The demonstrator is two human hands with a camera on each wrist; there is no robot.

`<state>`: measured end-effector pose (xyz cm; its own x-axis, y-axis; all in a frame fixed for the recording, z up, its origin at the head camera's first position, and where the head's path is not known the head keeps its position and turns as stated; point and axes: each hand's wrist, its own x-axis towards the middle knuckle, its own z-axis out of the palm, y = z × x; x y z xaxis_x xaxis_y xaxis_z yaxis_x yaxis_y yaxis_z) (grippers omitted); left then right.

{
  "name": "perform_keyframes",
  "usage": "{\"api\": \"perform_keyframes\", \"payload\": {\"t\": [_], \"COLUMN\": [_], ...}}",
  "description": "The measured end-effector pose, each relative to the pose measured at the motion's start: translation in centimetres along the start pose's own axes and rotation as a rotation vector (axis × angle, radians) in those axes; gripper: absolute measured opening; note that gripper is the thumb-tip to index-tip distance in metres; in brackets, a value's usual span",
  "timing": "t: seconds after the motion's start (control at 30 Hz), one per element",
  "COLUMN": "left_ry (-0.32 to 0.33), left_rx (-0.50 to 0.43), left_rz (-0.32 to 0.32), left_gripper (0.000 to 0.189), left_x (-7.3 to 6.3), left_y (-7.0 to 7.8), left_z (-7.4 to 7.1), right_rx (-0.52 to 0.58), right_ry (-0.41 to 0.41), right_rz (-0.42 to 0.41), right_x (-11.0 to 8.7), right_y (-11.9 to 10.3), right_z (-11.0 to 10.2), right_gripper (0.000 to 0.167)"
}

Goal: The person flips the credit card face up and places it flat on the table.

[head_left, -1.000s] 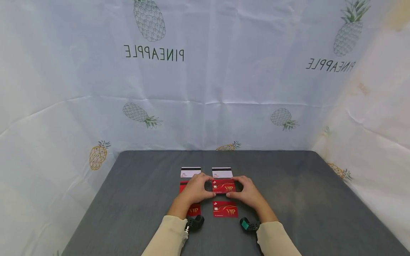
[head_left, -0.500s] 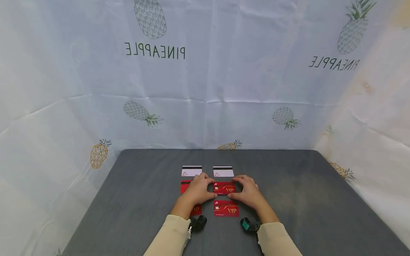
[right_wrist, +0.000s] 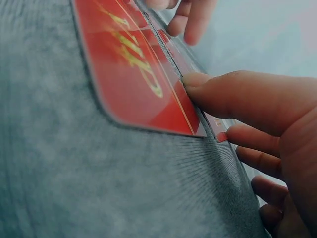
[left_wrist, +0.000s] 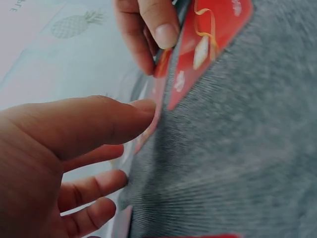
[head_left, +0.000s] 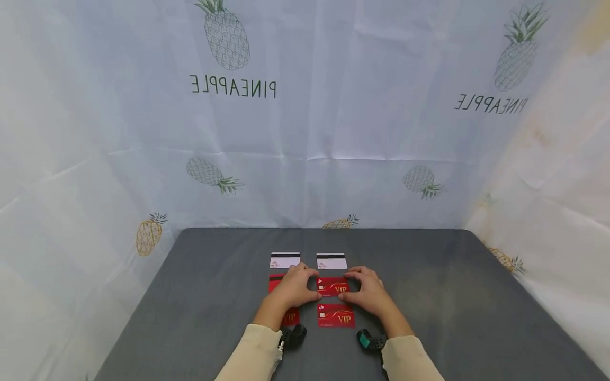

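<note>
A red VIP card (head_left: 332,287) lies between both hands, in the middle of the right column of cards. My left hand (head_left: 292,288) has its thumb and forefinger at that card's left corners, bent around its near and far edges. At the right end, my right hand (head_left: 369,291) grips likewise; its thumb rests at the near edge in the right wrist view. Closer to me lies another red VIP card (head_left: 335,316), untouched. Beyond the hands is a white card with a black stripe (head_left: 331,261).
A left column holds a white striped card (head_left: 285,260), a red striped card (head_left: 275,282) and a red VIP card (head_left: 291,317), the latter two partly hidden by the left hand. All lie on a dark grey table (head_left: 214,296). A pineapple-print curtain (head_left: 305,116) hangs behind.
The red VIP card between the hands has come down and slightly nearer to me, widening its gap from the white card. Both hands moved with it and stay at its ends.
</note>
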<state>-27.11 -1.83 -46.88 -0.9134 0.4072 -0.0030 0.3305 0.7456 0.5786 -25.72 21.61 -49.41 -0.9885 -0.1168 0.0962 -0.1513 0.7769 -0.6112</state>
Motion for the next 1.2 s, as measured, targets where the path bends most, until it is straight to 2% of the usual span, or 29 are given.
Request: {"api": "perform_keyframes", "payload": {"t": [0.13, 0.2, 0.3, 0.47, 0.6, 0.7, 0.83, 1.03, 1.2], "left_ry": [0.028, 0.054, 0.083, 0.102, 0.095, 0.092, 0.099, 0.108, 0.109], "left_rx": [-0.016, -0.014, -0.008, 0.014, 0.043, 0.030, 0.016, 0.081, 0.095], "left_rz": [0.042, 0.062, 0.059, 0.007, -0.086, -0.147, -0.158, -0.195, -0.220], "left_gripper": [0.051, 0.050, 0.048, 0.046, 0.048, 0.051, 0.056, 0.059, 0.057], "left_x": [-0.5, -0.6, -1.3, -2.4, -3.7, -4.6, -4.9, -4.8, -4.7], "left_y": [-0.2, -0.4, -1.4, -3.7, -5.9, -7.2, -7.7, -7.6, -7.2], "left_z": [-0.7, -1.5, -2.9, -5.0, -5.8, -6.0, -5.6, -5.0, -4.9], "right_rx": [0.010, 0.017, 0.030, 0.026, 0.026, 0.036, 0.030, 0.038, 0.039], "right_ry": [0.003, 0.015, 0.017, 0.035, 0.020, 0.013, 0.018, -0.006, -0.012], "right_rz": [0.006, 0.001, 0.005, -0.005, -0.004, -0.011, -0.015, 0.010, 0.021], "right_x": [-0.3, -0.2, -0.1, -0.1, -0.1, 0.0, 0.1, 0.2, 0.2], "right_y": [0.1, 0.2, 0.2, 0.4, 0.5, 0.4, 0.3, 0.1, 0.2], "right_z": [0.2, 0.1, 0.2, -0.2, -0.1, 0.1, 0.1, 0.2, 0.2], "right_gripper": [0.058, 0.057, 0.056, 0.055, 0.054, 0.054, 0.053, 0.055, 0.055]}}
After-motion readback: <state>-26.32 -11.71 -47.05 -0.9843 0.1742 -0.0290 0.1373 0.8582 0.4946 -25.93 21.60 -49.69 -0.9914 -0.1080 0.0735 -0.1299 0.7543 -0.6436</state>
